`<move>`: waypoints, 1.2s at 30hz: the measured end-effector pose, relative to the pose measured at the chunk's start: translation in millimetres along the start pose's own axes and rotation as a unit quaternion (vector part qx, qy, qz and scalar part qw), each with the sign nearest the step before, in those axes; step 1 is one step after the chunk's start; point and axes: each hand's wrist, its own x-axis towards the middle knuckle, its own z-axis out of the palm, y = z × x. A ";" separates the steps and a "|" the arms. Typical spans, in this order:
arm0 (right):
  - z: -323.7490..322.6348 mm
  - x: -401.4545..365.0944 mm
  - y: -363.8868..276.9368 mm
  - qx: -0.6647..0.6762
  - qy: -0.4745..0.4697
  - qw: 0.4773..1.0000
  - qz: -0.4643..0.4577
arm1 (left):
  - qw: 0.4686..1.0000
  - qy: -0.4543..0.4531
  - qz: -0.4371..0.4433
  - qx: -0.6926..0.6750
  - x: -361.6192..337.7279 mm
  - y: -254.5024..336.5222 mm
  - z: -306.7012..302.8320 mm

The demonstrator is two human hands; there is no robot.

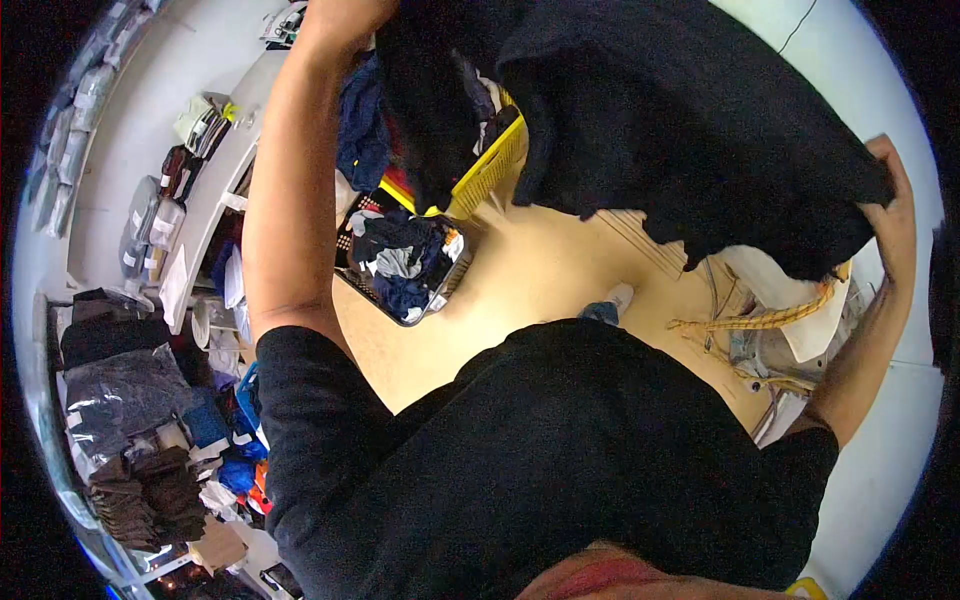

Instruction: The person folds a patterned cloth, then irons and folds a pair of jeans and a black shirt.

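Note:
A large piece of black cloth (640, 110), perhaps a garment, is stretched out in the air in front of me with an uneven lower edge. My right hand (893, 205) grips its right end, thumb and fingers closed on the fabric. At the upper left, my left hand (352, 14) is raised beside the cloth's other end and seems to hold it; the frame's edge cuts off its fingers. Behind the cloth, a yellow basket (492, 165) of clothes is partly covered.
A dark basket of clothes (400, 265) stands on the tan floor (540, 260). Shelves at left carry folded, bagged clothes (125, 395). On the right, a yellow braided cord (770, 318) hangs by a white board (800, 300), with cables below. A shoe (621, 294) shows beneath me.

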 end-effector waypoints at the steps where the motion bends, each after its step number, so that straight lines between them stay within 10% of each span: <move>1: -6.2 -8.9 -1.3 -0.088 -0.018 0.995 -0.040 | 0.997 -0.031 -0.043 -0.047 -3.5 6.8 -3.0; 6: -22.8 -72.0 17.0 -0.019 0.028 0.997 -0.066 | 0.975 -0.221 -0.019 -0.026 -28.2 1.7 -9.6; 15: 79.6 -176.5 79.1 -0.003 0.011 0.991 0.132 | 0.968 -0.251 0.007 -0.022 -112.4 -66.1 81.9; 36: 206.6 11.0 386.1 0.038 -0.024 0.962 0.268 | 0.910 -0.294 -0.219 0.196 6.9 -327.0 418.6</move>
